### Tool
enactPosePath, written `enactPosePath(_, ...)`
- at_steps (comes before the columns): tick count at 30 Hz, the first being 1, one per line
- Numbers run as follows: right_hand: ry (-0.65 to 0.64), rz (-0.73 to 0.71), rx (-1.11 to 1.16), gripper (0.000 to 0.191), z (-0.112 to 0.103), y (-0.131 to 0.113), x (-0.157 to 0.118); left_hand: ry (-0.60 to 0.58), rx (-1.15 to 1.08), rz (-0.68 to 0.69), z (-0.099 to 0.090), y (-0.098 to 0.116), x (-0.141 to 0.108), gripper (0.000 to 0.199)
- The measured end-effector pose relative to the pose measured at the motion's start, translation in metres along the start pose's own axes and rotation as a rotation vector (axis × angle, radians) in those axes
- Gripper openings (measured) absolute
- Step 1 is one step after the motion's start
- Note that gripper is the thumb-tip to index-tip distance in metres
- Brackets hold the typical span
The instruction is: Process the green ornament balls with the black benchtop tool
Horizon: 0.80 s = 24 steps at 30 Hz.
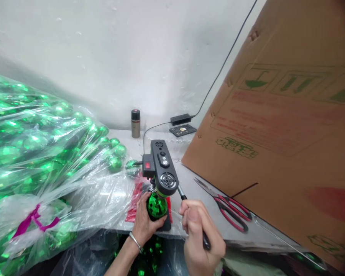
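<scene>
My left hand, with a bangle at the wrist, is closed around a green mirrored ball. The ball sits right under the near end of a black machine with round vents and a red switch. A metal lever with a black handle comes out from the machine's right side. Wrapped round that handle is my right hand. Red material lies beneath the machine and the ball. Part of the machine's base is hidden by my left hand and the ball.
Clear plastic bags of green balls fill the left, one tied with a purple ribbon. Red-and-black scissors lie beside a large cardboard box. Behind stand a bottle, a black power adapter and a dark flat item.
</scene>
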State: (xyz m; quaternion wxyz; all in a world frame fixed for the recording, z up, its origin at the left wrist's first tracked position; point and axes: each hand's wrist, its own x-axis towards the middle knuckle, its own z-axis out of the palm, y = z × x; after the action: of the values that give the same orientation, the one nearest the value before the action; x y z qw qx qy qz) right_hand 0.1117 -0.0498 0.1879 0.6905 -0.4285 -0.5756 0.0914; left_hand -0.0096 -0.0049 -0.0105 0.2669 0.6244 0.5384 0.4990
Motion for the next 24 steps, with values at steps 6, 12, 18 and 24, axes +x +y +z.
enactPosePath(6, 0.087, -0.026, 0.055, 0.035, 0.005, 0.021, -0.021, -0.016, -0.002, -0.008, 0.0, 0.002, 0.001, 0.084)
enactPosePath(12, 0.139, -0.058, 0.099, 0.034, 0.008, 0.037, -0.033, -0.004, -0.026, -0.005, 0.002, 0.002, 0.0, 0.083)
enactPosePath(18, 0.164, -0.054, 0.085, 0.035, 0.009, 0.038, -0.034, -0.008, -0.029, -0.019, 0.003, -0.001, -0.001, 0.085)
enactPosePath(24, 0.172, -0.079, 0.075, 0.036, 0.009, 0.039, -0.035, -0.019, -0.027, -0.033, 0.003, -0.002, -0.003, 0.086)
